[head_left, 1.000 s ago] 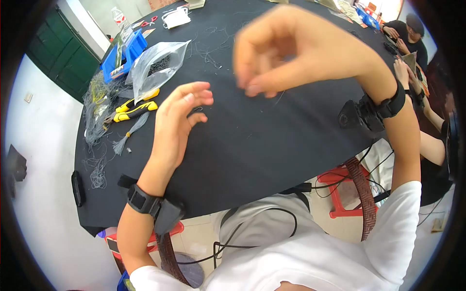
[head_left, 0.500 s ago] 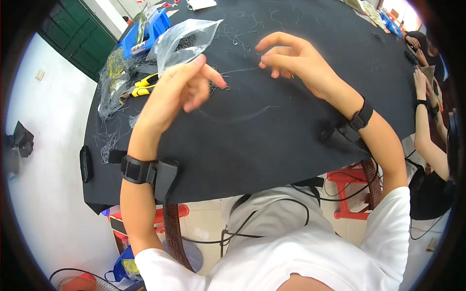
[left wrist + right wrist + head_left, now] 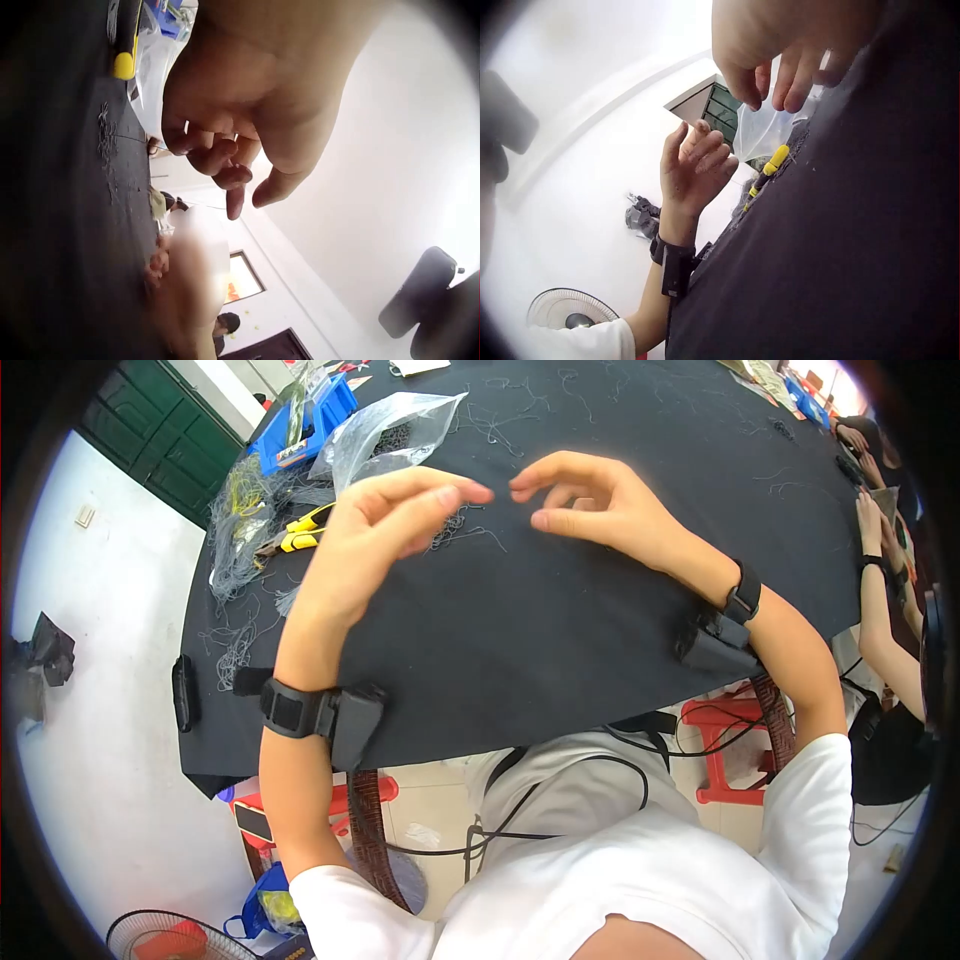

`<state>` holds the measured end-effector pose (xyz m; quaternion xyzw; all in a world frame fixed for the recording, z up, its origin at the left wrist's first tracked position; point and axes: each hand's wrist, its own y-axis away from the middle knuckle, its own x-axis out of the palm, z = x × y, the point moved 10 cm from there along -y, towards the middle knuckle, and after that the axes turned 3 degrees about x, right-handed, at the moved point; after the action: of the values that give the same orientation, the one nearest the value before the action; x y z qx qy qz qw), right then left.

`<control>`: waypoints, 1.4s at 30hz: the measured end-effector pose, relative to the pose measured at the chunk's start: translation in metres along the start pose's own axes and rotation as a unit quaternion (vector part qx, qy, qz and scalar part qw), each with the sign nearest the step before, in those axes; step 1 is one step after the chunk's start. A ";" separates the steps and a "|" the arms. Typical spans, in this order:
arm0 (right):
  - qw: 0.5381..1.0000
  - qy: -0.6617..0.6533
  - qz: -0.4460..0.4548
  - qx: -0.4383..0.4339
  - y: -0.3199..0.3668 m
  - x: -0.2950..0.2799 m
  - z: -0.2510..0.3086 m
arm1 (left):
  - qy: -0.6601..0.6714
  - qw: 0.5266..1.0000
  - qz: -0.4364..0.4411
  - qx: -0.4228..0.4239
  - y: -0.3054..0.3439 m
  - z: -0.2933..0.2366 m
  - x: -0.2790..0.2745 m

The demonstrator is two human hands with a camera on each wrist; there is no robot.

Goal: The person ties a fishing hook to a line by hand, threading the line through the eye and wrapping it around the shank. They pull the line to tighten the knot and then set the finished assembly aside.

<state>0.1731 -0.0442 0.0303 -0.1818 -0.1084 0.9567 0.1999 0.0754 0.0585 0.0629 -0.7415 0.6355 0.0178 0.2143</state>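
Note:
My left hand (image 3: 375, 535) is raised over the black table (image 3: 480, 670), index finger extended. In the left wrist view the other fingers of the left hand (image 3: 247, 112) curl inward, with fine thread (image 3: 131, 139) visible beside them and more by the index fingertip. My right hand (image 3: 610, 505) faces it across a small gap, fingers bent and thumb apart from the index finger; nothing is plainly visible in it. The right wrist view shows the right hand (image 3: 787, 52) over the table too. Behind the left hand are a clear plastic bag (image 3: 400, 425) and tangled threads (image 3: 455, 530).
Yellow-and-black pliers (image 3: 300, 540) and a blue bin (image 3: 310, 425) lie at the left, by a heap of grey netting (image 3: 238, 550). Loose threads (image 3: 495, 425) are scattered toward the far side. Another person's arm (image 3: 885, 630) rests at the right edge.
Both hands have come closer together, the right one down and away from the camera. The thread that stretched between them half a second ago no longer shows clearly in the head view.

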 end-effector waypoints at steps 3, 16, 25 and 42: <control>1.000 -0.007 0.020 -0.021 0.004 0.012 0.018 | 0.015 0.996 0.081 0.019 0.007 -0.017 0.029; 0.997 -0.061 0.020 0.043 0.006 0.008 0.002 | -0.027 0.999 -0.021 0.000 0.000 -0.005 -0.007; 0.997 -0.060 0.003 0.048 0.006 0.004 -0.004 | -0.114 0.970 -0.213 0.020 0.002 0.009 -0.085; 0.993 -0.086 -0.043 0.068 0.006 -0.007 -0.014 | -0.490 0.714 -0.500 -0.018 0.058 -0.015 -0.175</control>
<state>0.1825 -0.0504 0.0180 -0.0796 -0.0680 0.9644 0.2428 -0.0169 0.2110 0.1121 -0.8424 -0.0228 0.2805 0.4596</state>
